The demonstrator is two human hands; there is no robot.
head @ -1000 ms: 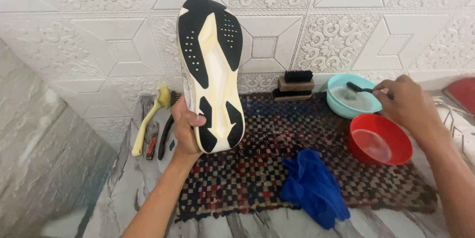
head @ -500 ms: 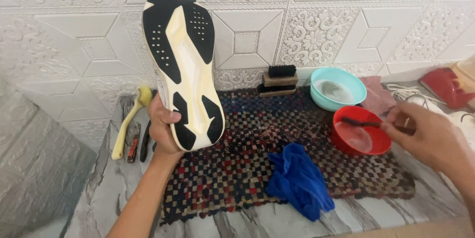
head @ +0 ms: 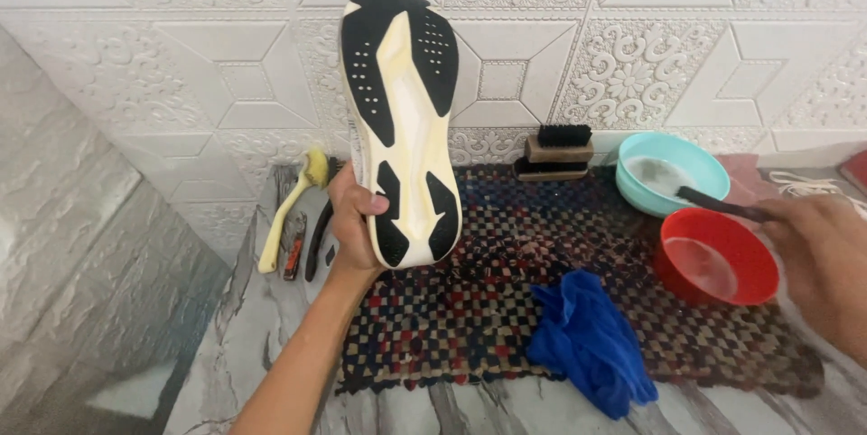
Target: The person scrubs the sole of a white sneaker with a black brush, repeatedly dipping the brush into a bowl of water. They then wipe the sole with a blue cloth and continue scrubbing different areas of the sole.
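Observation:
My left hand (head: 354,218) grips the heel of a shoe (head: 402,119) and holds it upright, its cream and black sole turned toward me. My right hand (head: 817,259) holds a small dark brush (head: 718,205) by its handle, the head over the rim between the turquoise bowl (head: 673,173) and the red bowl (head: 718,256). Both bowls hold some liquid. A crumpled blue cloth (head: 591,340) lies on the woven checked mat (head: 506,308) in front of me.
Two wooden brushes with black bristles (head: 553,153) rest against the embossed white tile wall. A yellow-handled brush (head: 291,205) and small dark tools (head: 307,241) lie at the mat's left. White laces (head: 813,187) lie at far right on the marble counter (head: 253,345).
The brush has risen from the red bowl toward the turquoise bowl's rim. The shoe stays upright in my left hand; the view has shifted a little.

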